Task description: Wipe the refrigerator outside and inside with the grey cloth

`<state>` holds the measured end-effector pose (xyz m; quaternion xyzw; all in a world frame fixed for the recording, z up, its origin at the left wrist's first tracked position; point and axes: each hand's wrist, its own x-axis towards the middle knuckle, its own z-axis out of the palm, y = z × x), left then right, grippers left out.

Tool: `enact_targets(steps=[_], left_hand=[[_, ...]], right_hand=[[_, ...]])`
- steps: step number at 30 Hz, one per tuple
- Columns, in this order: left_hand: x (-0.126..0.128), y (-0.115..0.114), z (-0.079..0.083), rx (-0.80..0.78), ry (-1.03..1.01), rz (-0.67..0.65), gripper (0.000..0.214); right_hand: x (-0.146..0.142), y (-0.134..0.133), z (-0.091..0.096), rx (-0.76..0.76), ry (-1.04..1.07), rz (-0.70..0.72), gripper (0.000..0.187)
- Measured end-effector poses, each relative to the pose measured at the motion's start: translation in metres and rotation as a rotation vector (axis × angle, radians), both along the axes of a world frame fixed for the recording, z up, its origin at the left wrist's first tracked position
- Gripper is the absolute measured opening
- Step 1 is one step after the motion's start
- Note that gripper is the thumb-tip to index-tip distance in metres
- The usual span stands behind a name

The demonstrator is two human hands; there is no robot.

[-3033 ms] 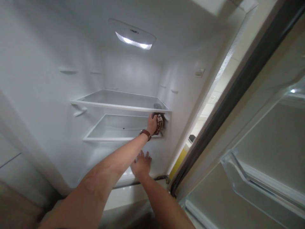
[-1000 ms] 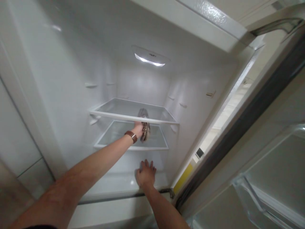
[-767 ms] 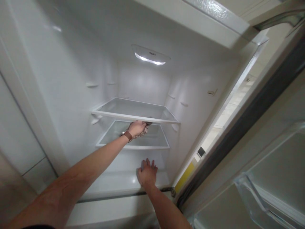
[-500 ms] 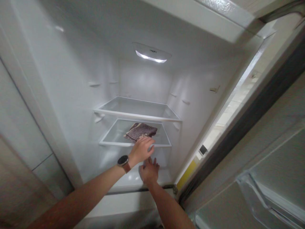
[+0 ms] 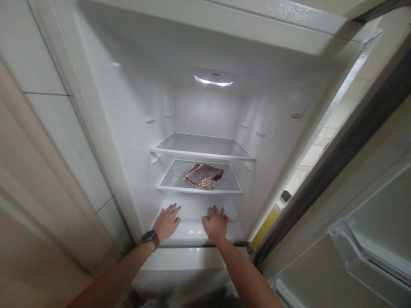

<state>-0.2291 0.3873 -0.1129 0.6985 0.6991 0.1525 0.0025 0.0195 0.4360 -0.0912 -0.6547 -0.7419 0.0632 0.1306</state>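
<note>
I look into an open white fridge. A folded brown patterned cloth [image 5: 203,176] lies on the lower glass shelf [image 5: 170,187], under the upper glass shelf [image 5: 202,153]. My left hand [image 5: 167,221], with a watch on its wrist, rests open with fingers spread on the white ledge [image 5: 192,232] at the bottom of the compartment. My right hand [image 5: 215,222] lies open on the same ledge beside it, fingers spread. Neither hand touches the cloth.
The fridge lamp [image 5: 213,79] glows in the ceiling of the compartment. The open fridge door [image 5: 362,222] with its clear bins stands at the right. A tiled wall [image 5: 38,107] borders the fridge on the left.
My left hand let go of the cloth, leaving it on the lower shelf, and dropped to the bottom ledge beside my right hand. The view has pulled back from the fridge.
</note>
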Motion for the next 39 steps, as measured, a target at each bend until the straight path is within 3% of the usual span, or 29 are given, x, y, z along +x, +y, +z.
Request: enact_targets(steps=[8,17,21,24,26,28,31,34,39], left_hand=[[-0.009,0.008,-0.003,-0.133,0.022,0.009,0.064],[-0.001,0.005,0.008,-0.167,0.028,0.045,0.064],[-0.001,0.006,0.01,-0.168,0.008,0.055,0.063],[0.0,0.007,0.01,-0.164,0.004,0.053,0.064],[0.0,0.007,0.011,-0.165,0.002,0.058,0.064],[0.001,0.007,0.012,-0.167,0.001,0.063,0.064],[0.001,0.006,0.013,-0.162,0.003,0.064,0.064],[0.001,0.005,0.014,-0.151,0.006,0.058,0.064],[0.002,0.004,0.015,-0.141,0.001,0.057,0.064]], right_hand=[[0.002,-0.001,0.002,-0.002,-0.011,0.007,0.051],[0.003,-0.002,0.004,0.007,0.012,0.013,0.05],[0.008,-0.004,-0.001,0.108,0.073,0.038,0.045],[0.008,-0.009,0.004,0.246,0.161,0.178,0.033],[0.003,-0.01,0.02,0.373,0.23,0.33,0.025],[-0.004,-0.009,0.048,0.531,0.283,0.432,0.019],[-0.013,0.001,0.1,0.68,0.295,0.319,0.018],[-0.012,0.015,0.135,0.57,0.198,0.144,0.024],[-0.005,0.03,0.14,0.344,0.081,0.05,0.033]])
